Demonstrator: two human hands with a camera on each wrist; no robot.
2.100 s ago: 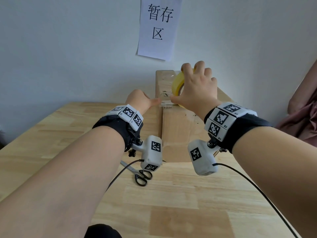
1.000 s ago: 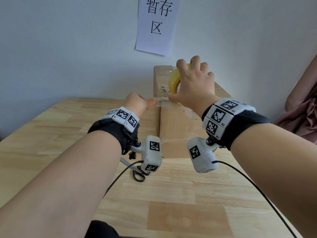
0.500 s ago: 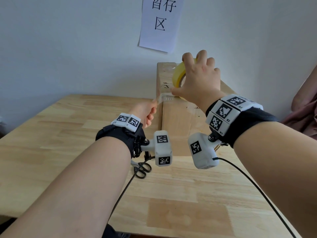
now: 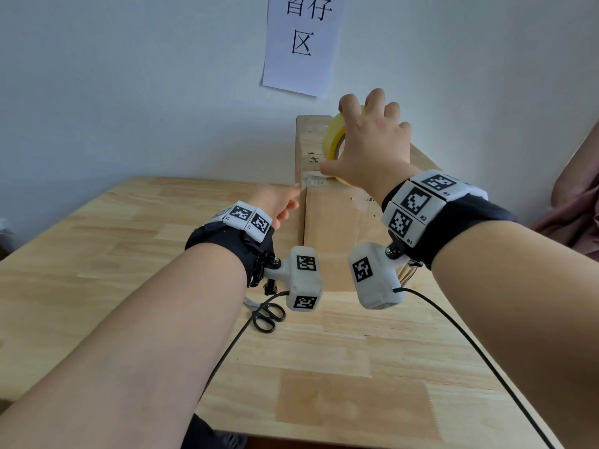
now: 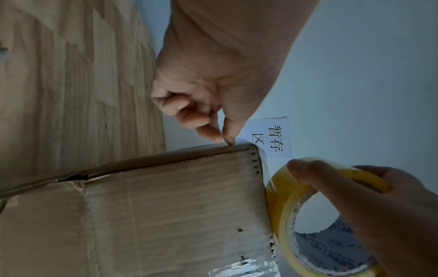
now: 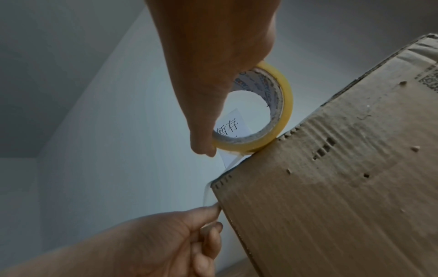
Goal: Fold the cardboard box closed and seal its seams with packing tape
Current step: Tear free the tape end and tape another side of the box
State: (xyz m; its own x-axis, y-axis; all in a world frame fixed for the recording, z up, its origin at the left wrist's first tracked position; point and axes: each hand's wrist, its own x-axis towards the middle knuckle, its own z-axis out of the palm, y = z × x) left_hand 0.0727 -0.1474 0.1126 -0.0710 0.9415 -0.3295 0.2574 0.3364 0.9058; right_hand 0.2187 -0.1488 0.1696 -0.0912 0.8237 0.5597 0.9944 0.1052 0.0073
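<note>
A tall cardboard box [image 4: 340,228] stands on the wooden table [image 4: 97,254] near the wall. My right hand [image 4: 353,140] grips a yellow roll of packing tape [image 4: 331,134] upright on the box's top, thumb on its near rim. A clear strip of tape [image 4: 310,181] runs from the roll over the top left edge. My left hand [image 4: 291,197] pinches the strip's free end at the box's left side. The left wrist view shows that pinch [image 5: 226,139] at the box [image 5: 166,215] corner. In the right wrist view the roll [image 6: 283,112] touches the box [image 6: 343,187] edge.
Black-handled scissors [image 4: 267,315] lie on the table in front of the box, under my left wrist. A paper sign [image 4: 301,43] hangs on the wall behind. Someone in pinkish clothing [image 4: 577,196] is at the right edge.
My left hand has dropped from the box's top edge to its left side, drawing the tape end down over the edge. My right hand stays on top with the roll.
</note>
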